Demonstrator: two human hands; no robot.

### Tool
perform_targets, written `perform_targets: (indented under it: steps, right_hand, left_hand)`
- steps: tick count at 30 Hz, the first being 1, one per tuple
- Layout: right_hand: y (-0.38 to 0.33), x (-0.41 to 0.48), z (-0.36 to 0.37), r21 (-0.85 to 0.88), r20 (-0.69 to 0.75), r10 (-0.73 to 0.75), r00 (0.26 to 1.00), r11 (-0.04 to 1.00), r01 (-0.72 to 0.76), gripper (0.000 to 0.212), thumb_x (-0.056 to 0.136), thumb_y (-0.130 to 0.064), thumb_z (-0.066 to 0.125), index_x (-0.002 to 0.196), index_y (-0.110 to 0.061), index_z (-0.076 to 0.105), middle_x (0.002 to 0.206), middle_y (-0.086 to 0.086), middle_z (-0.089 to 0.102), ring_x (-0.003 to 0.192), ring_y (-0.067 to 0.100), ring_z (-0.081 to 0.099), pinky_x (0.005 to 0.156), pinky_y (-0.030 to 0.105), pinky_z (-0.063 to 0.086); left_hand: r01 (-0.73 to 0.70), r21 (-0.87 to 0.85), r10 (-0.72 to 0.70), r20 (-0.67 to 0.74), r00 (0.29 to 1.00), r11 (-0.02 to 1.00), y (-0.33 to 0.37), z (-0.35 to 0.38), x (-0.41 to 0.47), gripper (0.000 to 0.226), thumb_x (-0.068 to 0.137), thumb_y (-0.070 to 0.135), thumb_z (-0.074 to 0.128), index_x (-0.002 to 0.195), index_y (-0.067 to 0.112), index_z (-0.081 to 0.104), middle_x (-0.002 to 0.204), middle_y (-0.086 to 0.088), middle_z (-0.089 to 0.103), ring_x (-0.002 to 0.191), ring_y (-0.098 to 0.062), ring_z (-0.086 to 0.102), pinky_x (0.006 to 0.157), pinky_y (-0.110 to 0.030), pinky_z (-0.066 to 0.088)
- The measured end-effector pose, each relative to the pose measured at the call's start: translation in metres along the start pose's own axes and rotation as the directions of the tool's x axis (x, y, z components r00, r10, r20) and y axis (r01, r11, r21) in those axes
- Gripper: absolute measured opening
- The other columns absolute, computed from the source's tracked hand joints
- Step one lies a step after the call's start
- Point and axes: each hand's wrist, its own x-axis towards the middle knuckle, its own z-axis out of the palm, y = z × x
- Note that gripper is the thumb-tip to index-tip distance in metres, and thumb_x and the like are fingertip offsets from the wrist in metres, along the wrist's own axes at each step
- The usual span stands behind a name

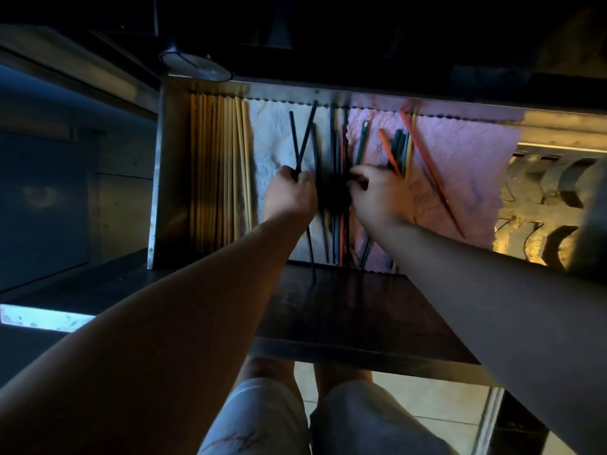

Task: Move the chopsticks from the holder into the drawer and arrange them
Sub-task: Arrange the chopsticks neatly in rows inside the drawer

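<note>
An open metal drawer (170, 165) is lined with a white cloth (272, 142) and a pink cloth (466, 172). Several wooden chopsticks (216, 172) lie in a neat row at its left. My left hand (290, 195) is shut on two black chopsticks (303, 139) that cross in a V above it. More dark chopsticks (338, 149) lie side by side in the middle. My right hand (377, 195) rests on green, orange and yellow chopsticks (399, 149), fingers pinching among them. A red chopstick (437, 185) lies slanted on the pink cloth.
A round metal holder (197, 65) stands behind the drawer's back left corner. Stacked metal spoons or ladles (558, 192) fill the drawer's right section. A dark shelf (354, 310) runs under the drawer's front. My knees and a tiled floor show below.
</note>
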Motion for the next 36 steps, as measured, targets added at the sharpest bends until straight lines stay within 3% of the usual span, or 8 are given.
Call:
perform_targets:
  steps: [9, 14, 19, 23, 27, 31, 34, 36]
  right_hand:
    - [-0.015, 0.002, 0.002, -0.211, -0.092, -0.007, 0.996, 0.977, -0.013, 0.027, 0.091, -0.016, 0.057, 0.116, -0.016, 0.047, 0.107, 0.010, 0.065, 0.092, 0.029, 0.065, 0.073, 0.038, 0.054]
    - [-0.021, 0.009, 0.001, -0.235, -0.032, 0.073, 0.997, 0.969, -0.079, 0.029, 0.098, -0.019, 0.047, 0.125, -0.015, 0.055, 0.128, 0.007, 0.055, 0.106, 0.018, 0.056, 0.079, 0.023, 0.043]
    - [-0.028, 0.016, 0.008, -0.321, 0.015, 0.139, 0.990, 0.939, -0.127, 0.030, 0.096, -0.024, 0.051, 0.119, -0.009, 0.061, 0.122, 0.010, 0.061, 0.110, 0.027, 0.060, 0.090, 0.035, 0.051]
    - [-0.029, 0.017, 0.006, -0.153, -0.005, 0.202, 0.979, 0.968, -0.200, 0.036, 0.083, -0.035, 0.059, 0.101, -0.006, 0.068, 0.107, 0.015, 0.066, 0.098, 0.029, 0.063, 0.082, 0.032, 0.052]
    - [-0.025, 0.005, -0.001, 0.018, -0.109, 0.171, 0.979, 0.985, -0.170, 0.015, 0.081, -0.030, 0.058, 0.082, -0.015, 0.057, 0.085, 0.005, 0.062, 0.083, 0.025, 0.062, 0.069, 0.029, 0.047]
    - [-0.016, -0.009, -0.009, 0.160, -0.163, 0.153, 0.975, 0.979, -0.127, 0.007, 0.083, -0.022, 0.055, 0.080, -0.016, 0.052, 0.064, -0.007, 0.048, 0.061, 0.013, 0.048, 0.052, 0.024, 0.030]
    - [-0.011, -0.020, -0.013, 0.233, -0.210, 0.096, 0.973, 0.971, -0.046, 0.007, 0.085, -0.016, 0.054, 0.078, -0.014, 0.054, 0.063, -0.008, 0.045, 0.056, 0.002, 0.041, 0.050, 0.006, 0.031]
    - [-0.009, -0.026, -0.015, 0.294, -0.210, 0.085, 0.974, 0.956, -0.020, 0.010, 0.088, -0.014, 0.052, 0.078, -0.013, 0.052, 0.063, -0.006, 0.046, 0.055, 0.003, 0.041, 0.049, 0.008, 0.031]
  left_hand:
    - [0.054, -0.182, -0.048, 0.039, 0.998, 0.982, -0.002, -0.001, -0.005, 0.013, 0.084, 0.024, 0.045, 0.086, 0.016, 0.055, 0.077, -0.004, 0.060, 0.070, -0.022, 0.058, 0.061, -0.028, 0.042]
    - [0.030, -0.151, -0.030, 0.006, 1.000, 0.988, 0.006, 0.010, -0.010, 0.008, 0.085, 0.019, 0.053, 0.082, 0.014, 0.059, 0.071, -0.001, 0.058, 0.066, -0.021, 0.056, 0.057, -0.026, 0.040]
    - [0.072, -0.188, -0.074, -0.001, 0.997, 0.980, 0.003, 0.013, -0.011, 0.009, 0.086, 0.018, 0.054, 0.088, 0.013, 0.061, 0.067, 0.002, 0.056, 0.059, -0.013, 0.053, 0.044, -0.021, 0.033]
    - [0.092, -0.207, -0.092, 0.011, 0.996, 0.974, 0.000, 0.014, -0.010, 0.017, 0.084, 0.017, 0.056, 0.091, 0.009, 0.068, 0.071, -0.010, 0.065, 0.060, -0.017, 0.054, 0.046, -0.019, 0.036]
    - [0.088, -0.190, -0.083, 0.033, 0.996, 0.978, 0.003, 0.023, -0.006, 0.016, 0.081, 0.023, 0.067, 0.091, 0.013, 0.074, 0.075, -0.003, 0.071, 0.069, -0.021, 0.066, 0.056, -0.026, 0.051]
    - [0.113, -0.110, -0.113, 0.001, 0.994, 0.988, 0.011, 0.036, -0.003, 0.022, 0.074, 0.027, 0.075, 0.085, 0.008, 0.073, 0.067, -0.003, 0.065, 0.065, -0.022, 0.063, 0.048, -0.023, 0.037]
    - [0.141, -0.096, -0.144, -0.030, 0.989, 0.985, 0.014, 0.041, -0.002, 0.021, 0.074, 0.022, 0.072, 0.085, 0.004, 0.073, 0.071, -0.009, 0.067, 0.069, -0.026, 0.066, 0.052, -0.024, 0.039]
    - [0.137, -0.071, -0.140, -0.036, 0.990, 0.988, 0.016, 0.041, -0.003, 0.017, 0.073, 0.022, 0.069, 0.077, 0.005, 0.070, 0.061, -0.005, 0.062, 0.062, -0.026, 0.063, 0.045, -0.022, 0.034]
